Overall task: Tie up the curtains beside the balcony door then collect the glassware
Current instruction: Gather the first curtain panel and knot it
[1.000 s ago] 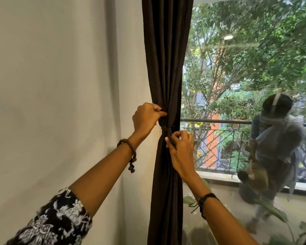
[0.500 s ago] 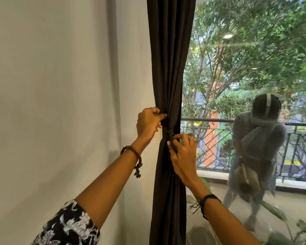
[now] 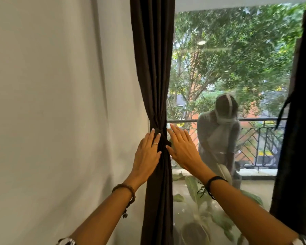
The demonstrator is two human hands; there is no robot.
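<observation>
A dark brown curtain hangs beside the glass balcony door, gathered at mid height by a matching tie. My left hand lies flat with straight fingers on the curtain's left side, just below the tie. My right hand is spread open on the curtain's right edge, fingers straight and pointing up. Neither hand holds anything. A second dark curtain hangs at the far right edge of the view. No glassware is in view.
A plain white wall fills the left. The glass door shows a balcony railing, trees and a faint reflection of a person. Leaves of a potted plant show low behind the glass.
Both hands have let go of the tie and opened flat against the curtain. The view has shifted right, bringing the second curtain into sight.
</observation>
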